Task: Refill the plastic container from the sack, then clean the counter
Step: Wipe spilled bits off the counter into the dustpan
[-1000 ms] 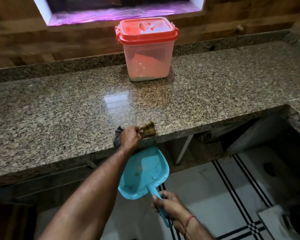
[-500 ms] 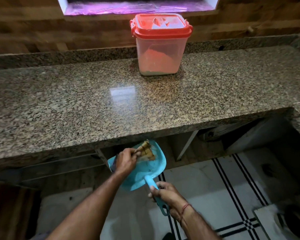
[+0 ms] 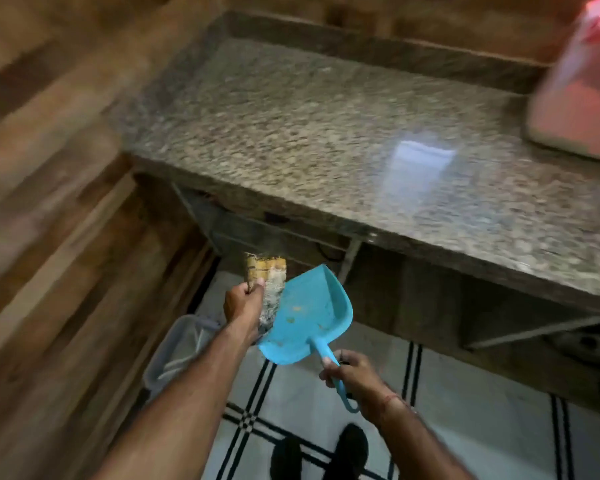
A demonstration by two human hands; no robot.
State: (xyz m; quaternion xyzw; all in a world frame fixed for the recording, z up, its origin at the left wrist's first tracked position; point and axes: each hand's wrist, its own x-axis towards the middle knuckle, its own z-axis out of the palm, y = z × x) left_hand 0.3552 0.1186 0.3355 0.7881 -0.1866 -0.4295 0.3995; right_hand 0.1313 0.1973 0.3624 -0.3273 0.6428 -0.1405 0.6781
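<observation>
Left-hand fingers (image 3: 257, 285) are curled round a small yellowish brush (image 3: 264, 270), thumb on top, pale bristles hanging down past the palm. Firm grip, nothing else held. Left hand (image 3: 244, 304) is in the air below the counter's front edge, out in front of it.

Right-hand fingers (image 3: 330, 373) are wrapped tight round the handle of a blue dustpan (image 3: 309, 315). Right hand (image 3: 355, 379) is also below the counter's front edge, farther from the counter than the left. Red thread (image 3: 392, 398) on the right wrist.

The dustpan is tilted, mouth pointing up toward the counter's underside, a few pale specks inside. Its side edge meets the brush bristles; touching or just overlapping, cannot tell.

Counter (image 3: 309, 143) is speckled granite, glossy, with one bright reflection. Plastic container (image 3: 575, 98) stands on the counter toward its back edge, cut off by the frame. It has a clear body and red lid and is heavily blurred, contents unclear.

Clear plastic box (image 3: 174, 355) sits on the floor below the counter's end, beside the wood-panel wall (image 3: 49, 168). Floor (image 3: 465, 420) is white tile with black lines. Dark shoes (image 3: 351, 445) stand on it in front of the counter.
</observation>
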